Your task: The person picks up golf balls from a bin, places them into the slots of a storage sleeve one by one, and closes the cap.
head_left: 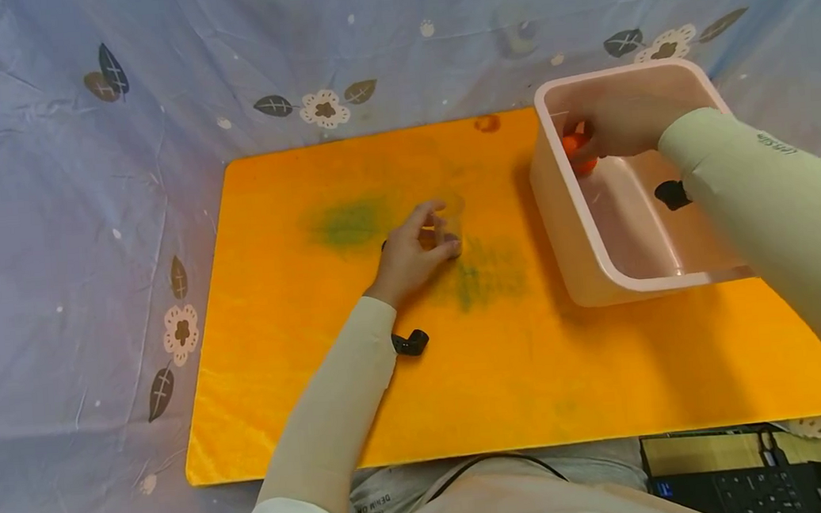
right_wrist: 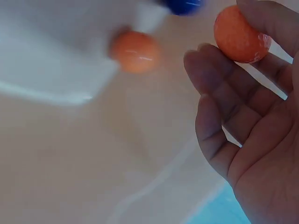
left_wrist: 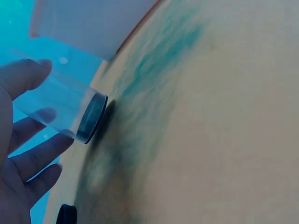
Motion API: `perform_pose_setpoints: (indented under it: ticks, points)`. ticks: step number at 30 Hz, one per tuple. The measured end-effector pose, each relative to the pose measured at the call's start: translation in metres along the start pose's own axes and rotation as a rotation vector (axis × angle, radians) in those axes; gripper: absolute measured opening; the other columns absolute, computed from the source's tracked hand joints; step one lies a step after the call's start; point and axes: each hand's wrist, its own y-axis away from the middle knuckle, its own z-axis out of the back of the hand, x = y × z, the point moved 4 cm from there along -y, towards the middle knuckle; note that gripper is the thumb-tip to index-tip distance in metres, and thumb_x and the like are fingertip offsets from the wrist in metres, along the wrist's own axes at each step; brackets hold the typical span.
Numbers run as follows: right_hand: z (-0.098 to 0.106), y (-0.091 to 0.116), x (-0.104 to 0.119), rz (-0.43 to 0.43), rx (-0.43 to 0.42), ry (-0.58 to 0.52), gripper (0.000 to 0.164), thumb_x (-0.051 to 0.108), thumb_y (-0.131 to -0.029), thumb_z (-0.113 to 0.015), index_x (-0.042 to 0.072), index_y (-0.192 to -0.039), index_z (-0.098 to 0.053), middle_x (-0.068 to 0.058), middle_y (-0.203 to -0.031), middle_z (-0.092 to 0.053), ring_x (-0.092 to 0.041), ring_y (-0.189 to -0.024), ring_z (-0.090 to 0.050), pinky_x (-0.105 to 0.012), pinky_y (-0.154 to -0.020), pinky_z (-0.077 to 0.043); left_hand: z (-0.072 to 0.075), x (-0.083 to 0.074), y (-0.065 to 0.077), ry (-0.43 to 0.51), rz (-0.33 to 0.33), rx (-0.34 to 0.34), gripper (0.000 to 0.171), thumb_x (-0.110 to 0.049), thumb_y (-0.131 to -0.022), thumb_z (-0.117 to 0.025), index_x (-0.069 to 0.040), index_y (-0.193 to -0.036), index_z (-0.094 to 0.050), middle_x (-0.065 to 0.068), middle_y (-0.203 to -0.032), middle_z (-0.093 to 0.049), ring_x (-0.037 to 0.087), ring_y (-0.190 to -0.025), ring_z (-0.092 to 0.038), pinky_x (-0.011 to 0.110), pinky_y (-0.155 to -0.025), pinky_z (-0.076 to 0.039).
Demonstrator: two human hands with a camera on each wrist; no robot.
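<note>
In the left wrist view, my left hand holds a clear cylindrical container with a dark end near the tabletop. Thumb and fingers lie around its side. From the head view, the left hand is at mid-table, and the container shows only faintly. My right hand reaches inside a pale pink bin. Between thumb and fingers it pinches an orange ball. Another orange ball and a blue ball show blurred in the right wrist view.
An orange-yellow cloth with green stains covers the table. The bin stands on its right side, high walls around the right hand. A small black object is near the left hand. Flowered curtain hangs behind; a laptop is low right.
</note>
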Motion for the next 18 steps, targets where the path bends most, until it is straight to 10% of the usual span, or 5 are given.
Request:
perform_pose_setpoints:
  ticks: [8,18]
  points:
    - [0.042,0.038,0.051,-0.136,-0.233,-0.038,0.059,0.036,-0.106,-0.074,0.003,-0.15,-0.054,-0.025,-0.133,-0.06,-0.04,-0.106,-0.058,-0.044,-0.082,-0.05,-0.007,-0.008,0.011,0.03,-0.017,0.044,0.061,-0.023,-0.101,-0.084,-0.015,-0.155,-0.056,0.003,-0.127,-0.065,0.02,-0.115,-0.069,0.046,-0.102,-0.055]
    - [0.043,0.075,0.167,0.135,-0.484,-0.208,0.046,0.023,-0.101,-0.081,0.012,-0.141,-0.062,-0.001,-0.114,-0.068,-0.016,-0.089,-0.063,-0.021,-0.072,-0.052,-0.016,-0.018,0.029,-0.033,-0.08,0.104,0.057,-0.021,-0.1,-0.085,-0.016,-0.15,-0.059,-0.004,-0.126,-0.068,0.015,-0.107,-0.072,0.042,-0.101,-0.055]
